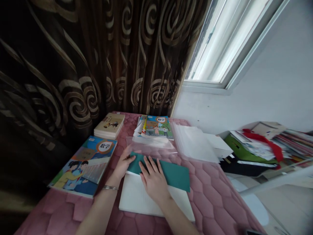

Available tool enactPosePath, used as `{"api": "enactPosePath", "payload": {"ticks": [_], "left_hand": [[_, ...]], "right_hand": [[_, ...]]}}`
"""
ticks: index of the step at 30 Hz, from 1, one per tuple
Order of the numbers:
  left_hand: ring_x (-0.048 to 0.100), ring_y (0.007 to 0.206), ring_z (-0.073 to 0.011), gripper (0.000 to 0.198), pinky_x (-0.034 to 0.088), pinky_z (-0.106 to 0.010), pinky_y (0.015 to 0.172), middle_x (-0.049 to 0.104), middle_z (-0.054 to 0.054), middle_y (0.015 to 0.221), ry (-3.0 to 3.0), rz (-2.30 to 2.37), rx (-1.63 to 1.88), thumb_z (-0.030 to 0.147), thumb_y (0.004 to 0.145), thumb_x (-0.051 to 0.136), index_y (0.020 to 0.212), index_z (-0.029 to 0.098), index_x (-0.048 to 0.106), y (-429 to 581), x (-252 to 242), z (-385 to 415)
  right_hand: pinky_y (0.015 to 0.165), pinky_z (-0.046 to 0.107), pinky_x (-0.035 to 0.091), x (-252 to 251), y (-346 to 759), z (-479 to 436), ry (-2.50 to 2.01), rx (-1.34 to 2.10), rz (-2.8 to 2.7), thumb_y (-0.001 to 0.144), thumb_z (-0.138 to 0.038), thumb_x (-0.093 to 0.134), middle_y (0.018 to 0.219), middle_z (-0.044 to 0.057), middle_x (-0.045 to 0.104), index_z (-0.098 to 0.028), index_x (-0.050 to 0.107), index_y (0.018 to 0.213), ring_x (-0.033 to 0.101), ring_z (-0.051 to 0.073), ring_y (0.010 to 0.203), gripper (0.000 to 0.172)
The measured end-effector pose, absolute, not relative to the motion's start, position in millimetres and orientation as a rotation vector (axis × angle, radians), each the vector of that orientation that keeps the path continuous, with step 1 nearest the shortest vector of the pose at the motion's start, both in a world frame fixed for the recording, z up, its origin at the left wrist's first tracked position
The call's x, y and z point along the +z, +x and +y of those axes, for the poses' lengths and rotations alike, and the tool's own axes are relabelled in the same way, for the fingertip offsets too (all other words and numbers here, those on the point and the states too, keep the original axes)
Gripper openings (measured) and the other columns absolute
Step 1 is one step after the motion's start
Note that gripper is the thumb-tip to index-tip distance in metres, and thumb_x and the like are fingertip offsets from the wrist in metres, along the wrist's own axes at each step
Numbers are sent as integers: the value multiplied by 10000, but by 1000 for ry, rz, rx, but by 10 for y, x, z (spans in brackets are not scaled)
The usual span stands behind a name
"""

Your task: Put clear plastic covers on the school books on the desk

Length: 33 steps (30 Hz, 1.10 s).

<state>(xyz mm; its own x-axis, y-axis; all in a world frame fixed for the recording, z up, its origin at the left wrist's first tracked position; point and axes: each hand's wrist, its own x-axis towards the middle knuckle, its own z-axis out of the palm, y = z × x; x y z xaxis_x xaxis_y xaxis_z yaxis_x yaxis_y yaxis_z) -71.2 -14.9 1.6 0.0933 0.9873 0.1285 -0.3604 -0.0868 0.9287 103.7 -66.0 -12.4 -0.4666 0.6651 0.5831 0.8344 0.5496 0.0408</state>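
A white-paged book or notebook (144, 197) lies on the pink quilted cloth, with a green cover flap (177, 173) across its far part. My right hand (154, 179) rests flat on the green flap, fingers spread. At the flap's far left corner is my left hand (123, 163), its thumb on the green edge and its other fingers curled beyond, partly behind clear plastic. That clear plastic sheet (154, 147) extends from the book's far edge. To the left of my left arm lies a blue illustrated textbook (85, 166).
A stack of tan books (110, 125) stands at the back left. Another illustrated textbook (158, 127) lies at the back on some papers. Clear plastic covers (195, 143) lie to the right, near a white box (218, 147). Papers and folders (254, 147) fill a shelf beyond the cloth's right edge.
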Motion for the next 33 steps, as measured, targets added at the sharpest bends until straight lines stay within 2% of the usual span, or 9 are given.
{"api": "enactPosePath", "payload": {"ticks": [9,22,27,33], "left_hand": [[667,1059,-280,887,438,-446,978,691,-130,1185,1071,731,1298,253,722,772,1462,253,283,-785,-77,-128],[647,1101,-281,924,401,-459,1033,678,-135,1209,1011,708,1289,215,717,771,1477,251,247,-767,-43,-153],[639,1117,-292,933,410,-463,1014,656,-147,1245,997,676,1289,192,716,762,1472,264,220,-791,-94,-120],[607,1167,-306,919,347,-496,1063,649,-155,1253,1011,642,1313,192,720,766,1469,273,240,-804,-108,-104]], "right_hand": [[1126,511,263,-126,1033,-682,-1158,-416,-2340,947,-301,465,1428,102,501,-217,551,1337,399,277,1339,408],[1109,523,276,-121,1016,-671,-1198,-410,-2357,959,-289,438,1442,113,483,-199,552,1335,401,291,1335,403],[1115,512,269,-102,1019,-698,-1218,-355,-2361,953,-295,450,1399,108,529,-212,574,1312,436,276,1304,388],[1111,529,270,-115,998,-722,-1247,-333,-2364,954,-295,442,1418,110,509,-206,569,1319,420,294,1318,396]]}}
